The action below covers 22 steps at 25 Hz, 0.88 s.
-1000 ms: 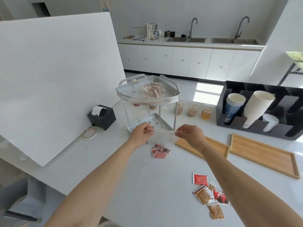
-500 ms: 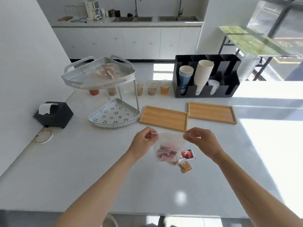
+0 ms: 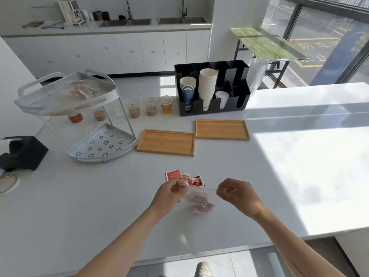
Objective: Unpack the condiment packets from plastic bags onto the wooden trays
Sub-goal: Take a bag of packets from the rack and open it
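I hold a small clear plastic bag (image 3: 200, 203) by its top edge above the white counter, near the front. My left hand (image 3: 169, 193) pinches the left corner and my right hand (image 3: 238, 195) pinches the right corner. Red condiment packets show blurred inside the bag. Loose red and brown packets (image 3: 184, 177) lie on the counter just beyond my hands. Two wooden trays sit farther back: the left tray (image 3: 165, 141) and the right tray (image 3: 222, 129), both with nothing on them. More bagged packets (image 3: 79, 91) rest on the top tier of a metal rack.
The two-tier metal rack (image 3: 99, 144) stands at the left. A black cup holder (image 3: 213, 92) with paper cups is behind the trays, with several drink cups (image 3: 150, 108) beside it. A black napkin box (image 3: 22, 152) sits at far left. The counter edge runs close below my arms.
The view has swung to the right and down. My hands carried the bag from near the rack back toward me, so the loose packets now lie beyond it. Both hands still grip it.
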Each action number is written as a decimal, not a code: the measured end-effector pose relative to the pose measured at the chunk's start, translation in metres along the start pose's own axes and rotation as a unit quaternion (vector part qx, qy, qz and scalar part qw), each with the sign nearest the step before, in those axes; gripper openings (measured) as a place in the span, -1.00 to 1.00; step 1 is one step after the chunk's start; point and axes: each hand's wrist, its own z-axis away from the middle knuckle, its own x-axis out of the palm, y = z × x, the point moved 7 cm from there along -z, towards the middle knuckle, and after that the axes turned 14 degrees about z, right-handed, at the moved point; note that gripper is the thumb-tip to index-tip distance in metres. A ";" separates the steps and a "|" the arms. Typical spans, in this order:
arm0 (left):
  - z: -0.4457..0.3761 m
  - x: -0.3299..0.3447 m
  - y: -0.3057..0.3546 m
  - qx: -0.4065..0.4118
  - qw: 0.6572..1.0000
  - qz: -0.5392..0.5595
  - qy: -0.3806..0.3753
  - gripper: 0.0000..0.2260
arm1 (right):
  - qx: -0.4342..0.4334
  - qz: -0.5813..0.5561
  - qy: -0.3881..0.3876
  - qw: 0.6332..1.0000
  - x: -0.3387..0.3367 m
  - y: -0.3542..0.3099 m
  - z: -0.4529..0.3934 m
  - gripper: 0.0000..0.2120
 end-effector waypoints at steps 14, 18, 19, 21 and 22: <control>0.038 0.027 0.007 -0.091 0.993 -0.036 0.063 -0.75 | -0.237 0.248 0.246 0.906 0.026 -0.042 0.028 -0.92; 0.043 0.040 0.003 -0.171 0.984 0.019 0.033 -0.80 | -0.259 0.270 0.263 0.889 0.033 -0.049 0.032 -0.90; 0.043 0.039 0.003 -0.173 0.984 0.023 0.045 -0.83 | -0.255 0.262 0.253 0.896 0.034 -0.050 0.033 -0.90; 0.042 0.037 0.000 -0.178 0.982 0.027 0.051 -0.89 | -0.236 0.236 0.221 0.916 0.035 -0.051 0.033 -0.89; 0.043 0.036 -0.001 -0.179 0.982 0.028 0.046 -0.90 | -0.220 0.219 0.201 0.929 0.035 -0.049 0.033 -0.88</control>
